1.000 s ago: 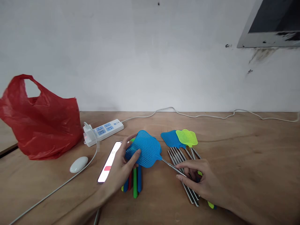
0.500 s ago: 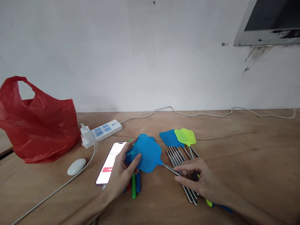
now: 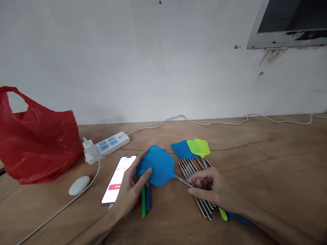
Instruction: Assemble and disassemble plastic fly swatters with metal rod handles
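My left hand (image 3: 129,191) is closed on the perforated blue head of a fly swatter (image 3: 161,166), thumb on the near face and fingers behind it. My right hand (image 3: 212,188) pinches the swatter's thin metal rod between thumb and fingers. Beneath the right hand lies a row of loose metal rods (image 3: 204,211), partly covered by it. Just beyond them, a blue swatter head (image 3: 181,149) and a yellow-green swatter head (image 3: 199,147) overlap on the table. Green (image 3: 143,202) and blue handles (image 3: 148,199) poke out below the held head; a yellow-green handle (image 3: 223,214) shows by my right wrist.
A lit phone (image 3: 120,175) showing a timer lies beside my left hand. Farther left are a white power strip (image 3: 112,144), a white mouse-shaped object (image 3: 79,185) and a red plastic bag (image 3: 41,146). A white cable (image 3: 217,123) runs along the wall's foot.
The view has turned slightly, so most things sit a little farther left. Both hands keep their hold on the blue fly swatter, with hardly any movement between them.
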A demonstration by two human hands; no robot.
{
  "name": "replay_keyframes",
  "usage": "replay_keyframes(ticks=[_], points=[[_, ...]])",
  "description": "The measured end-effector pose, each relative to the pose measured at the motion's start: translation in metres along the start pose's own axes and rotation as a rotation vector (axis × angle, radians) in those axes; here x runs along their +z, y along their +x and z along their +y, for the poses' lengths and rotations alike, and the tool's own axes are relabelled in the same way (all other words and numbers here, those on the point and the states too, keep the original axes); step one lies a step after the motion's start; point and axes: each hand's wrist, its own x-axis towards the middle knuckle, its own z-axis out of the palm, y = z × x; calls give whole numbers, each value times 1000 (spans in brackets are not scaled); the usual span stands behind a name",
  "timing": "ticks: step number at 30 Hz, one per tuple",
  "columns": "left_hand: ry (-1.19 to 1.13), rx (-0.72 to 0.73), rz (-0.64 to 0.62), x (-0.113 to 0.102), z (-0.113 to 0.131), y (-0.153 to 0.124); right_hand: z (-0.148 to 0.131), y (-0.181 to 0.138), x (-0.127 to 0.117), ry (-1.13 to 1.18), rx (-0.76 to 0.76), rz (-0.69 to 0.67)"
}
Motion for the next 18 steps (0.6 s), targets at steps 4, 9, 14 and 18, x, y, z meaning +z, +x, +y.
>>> replay_keyframes(ticks=[4, 9, 14, 18], points=[[-135, 50, 118, 1, -4, 4, -7, 3, -3, 155, 88, 7], [-187, 11, 73, -2, -6, 10, -9, 10, -8, 397, 218, 79], [-90, 60, -47, 3, -1, 3, -8, 11, -9, 639, 176, 196], [48, 100, -215, 5, 4, -5, -10, 10, -11, 729, 143, 204]])
